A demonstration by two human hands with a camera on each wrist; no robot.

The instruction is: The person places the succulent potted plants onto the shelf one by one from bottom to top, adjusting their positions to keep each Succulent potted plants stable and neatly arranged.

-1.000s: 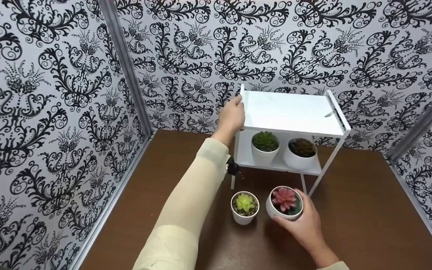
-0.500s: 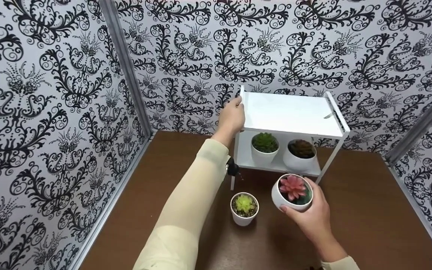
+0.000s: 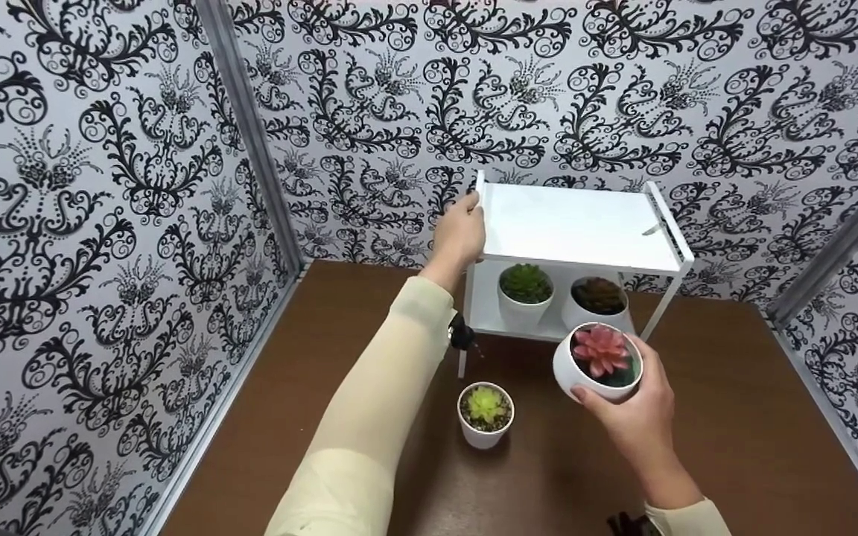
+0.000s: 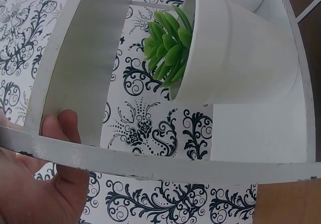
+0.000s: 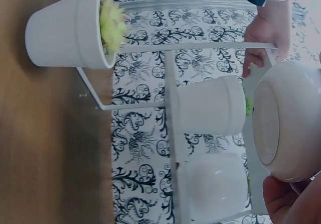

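My left hand [image 3: 459, 234] grips the upper left corner of a white two-tier shelf [image 3: 563, 223]; in the left wrist view its fingers [image 4: 68, 126] curl around the frame. My right hand [image 3: 649, 417] holds a round white pot with a red succulent [image 3: 602, 350] in front of the shelf's right side. The right wrist view shows this pot's underside [image 5: 266, 123], lifted off the table. On the lower tier stand a white pot with a green succulent [image 3: 526, 283] and a rounded pot with a brownish succulent [image 3: 599, 295], its lower part hidden behind the held pot.
A tapered white pot with a yellow-green succulent [image 3: 486, 417] stands on the brown table [image 3: 310, 350] in front of the shelf. Patterned black-and-white walls [image 3: 369, 149] enclose the table at the back and sides. A small metal piece [image 3: 652, 228] shows on the top tier's right.
My right hand has carried the red succulent pot up, forward and to the right, closer to the shelf. The left hand keeps its grip on the shelf's corner.
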